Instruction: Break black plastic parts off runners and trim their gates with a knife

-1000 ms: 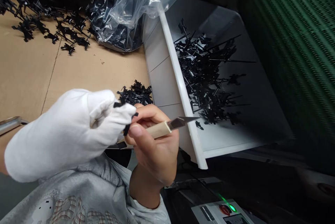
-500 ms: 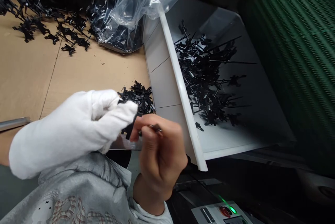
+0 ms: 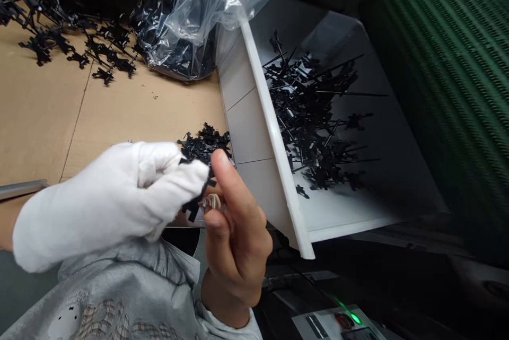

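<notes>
1. No text, label, brand or number can be read with certainty.
2. On the person's grey shirt (image 3: 131, 281), small curved lettering (image 3: 78, 297) stands above a pale cartoon face (image 3: 64, 324); it is too small and faint to make out.
3. Beside that face, larger plaid shapes (image 3: 99, 311) look like letters, but folds and the frame's lower edge leave no legible word.
4. On the control panel (image 3: 329, 323), any markings are too blurred to tell.

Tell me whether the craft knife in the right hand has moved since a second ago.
Yes: the craft knife has shifted left, away from the white bin's rim.
</notes>
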`<state>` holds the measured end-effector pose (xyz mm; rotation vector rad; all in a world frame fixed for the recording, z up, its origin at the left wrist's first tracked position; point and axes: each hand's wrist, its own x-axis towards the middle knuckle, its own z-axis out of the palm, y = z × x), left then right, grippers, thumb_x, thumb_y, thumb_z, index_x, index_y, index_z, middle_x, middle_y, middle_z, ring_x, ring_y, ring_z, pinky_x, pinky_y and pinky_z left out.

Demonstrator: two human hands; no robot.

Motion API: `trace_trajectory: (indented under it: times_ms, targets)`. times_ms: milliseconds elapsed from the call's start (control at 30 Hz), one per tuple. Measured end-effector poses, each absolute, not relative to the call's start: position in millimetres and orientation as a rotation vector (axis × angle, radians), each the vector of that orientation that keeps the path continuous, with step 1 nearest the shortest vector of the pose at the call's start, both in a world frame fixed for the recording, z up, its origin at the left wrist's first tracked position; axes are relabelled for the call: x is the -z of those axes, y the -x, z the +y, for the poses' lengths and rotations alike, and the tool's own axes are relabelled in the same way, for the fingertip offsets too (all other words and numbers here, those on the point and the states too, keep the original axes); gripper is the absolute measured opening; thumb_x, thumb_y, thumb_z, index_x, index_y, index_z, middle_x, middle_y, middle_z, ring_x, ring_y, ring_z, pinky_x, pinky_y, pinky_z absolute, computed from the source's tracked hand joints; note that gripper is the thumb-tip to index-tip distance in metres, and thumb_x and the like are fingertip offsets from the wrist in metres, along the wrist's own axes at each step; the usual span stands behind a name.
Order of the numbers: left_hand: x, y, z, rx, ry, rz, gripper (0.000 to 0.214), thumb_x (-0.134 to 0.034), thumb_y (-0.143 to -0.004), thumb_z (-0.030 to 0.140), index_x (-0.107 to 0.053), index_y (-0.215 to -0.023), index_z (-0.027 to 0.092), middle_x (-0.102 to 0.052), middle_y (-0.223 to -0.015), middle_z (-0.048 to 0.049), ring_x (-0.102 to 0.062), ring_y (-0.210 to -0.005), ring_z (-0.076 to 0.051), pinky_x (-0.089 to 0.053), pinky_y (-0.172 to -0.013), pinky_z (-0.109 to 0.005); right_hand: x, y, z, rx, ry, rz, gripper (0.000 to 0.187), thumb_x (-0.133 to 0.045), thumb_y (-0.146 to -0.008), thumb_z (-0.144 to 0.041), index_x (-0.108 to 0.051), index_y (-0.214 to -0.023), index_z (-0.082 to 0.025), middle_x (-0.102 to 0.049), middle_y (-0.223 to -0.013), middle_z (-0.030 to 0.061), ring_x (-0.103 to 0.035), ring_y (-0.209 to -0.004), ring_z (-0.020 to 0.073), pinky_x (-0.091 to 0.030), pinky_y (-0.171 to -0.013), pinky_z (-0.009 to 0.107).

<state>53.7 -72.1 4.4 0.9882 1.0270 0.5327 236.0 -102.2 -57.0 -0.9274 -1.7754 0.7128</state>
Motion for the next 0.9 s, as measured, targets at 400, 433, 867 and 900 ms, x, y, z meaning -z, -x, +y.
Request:
trace_trajectory:
  times_ms: [400, 433, 867, 900]
  targets:
    - [0, -54, -69, -0.538, -0.979, 0.974, 0.041, -0.067, -0.096, 0.047, -0.049, -0.069, 0.021, -0.048, -0.057, 0.0077, -0.032, -0.047, -0.004, -0.03, -0.042, -0.012, 54, -237, -101, -0.767, 0.898, -1.778, 0.062, -0.063, -0.111, -0.036, -0.05, -0.17, -0.045, -0.073, -0.083, 0.0032, -0.069, -0.068, 0.0284, -0.058, -0.068, 0.043]
    - [1, -54, -69, -0.536, -0.982, 0.973, 0.041, -0.067, -0.096, 0.047, -0.05, -0.069, 0.021, -0.049, -0.057, 0.0076, -0.033, -0.046, -0.004, -0.033, -0.042, -0.012, 54, -237, -100, -0.767, 0.9, -1.78, 0.062, -0.063, -0.111, -0.037, -0.05, -0.171, -0.044, -0.072, -0.082, 0.003, -0.067, -0.066, 0.0275, -0.057, -0.067, 0.043]
    - [-2, -55, -64, -0.557, -1.047, 1.027, 0.041, -0.065, -0.089, 0.043, -0.047, -0.058, 0.023, -0.046, -0.042, 0.0071, -0.033, -0.037, -0.006, -0.029, -0.037, -0.015, 60, -237, -98, -0.768, 0.882, -1.625, 0.045, -0.052, -0.117, -0.039, -0.062, -0.161, -0.044, -0.08, -0.102, 0.0039, -0.068, -0.074, 0.0233, -0.059, -0.07, 0.039]
    - [-1, -56, -63, -0.563, -1.054, 1.03, 0.041, -0.066, -0.088, 0.042, -0.047, -0.057, 0.022, -0.046, -0.041, 0.007, -0.033, -0.037, -0.005, -0.028, -0.037, -0.014, 63, -237, -98, -0.78, 0.873, -1.566, 0.044, -0.05, -0.118, -0.04, -0.063, -0.16, -0.042, -0.077, -0.098, 0.0039, -0.066, -0.074, 0.0221, -0.058, -0.069, 0.038]
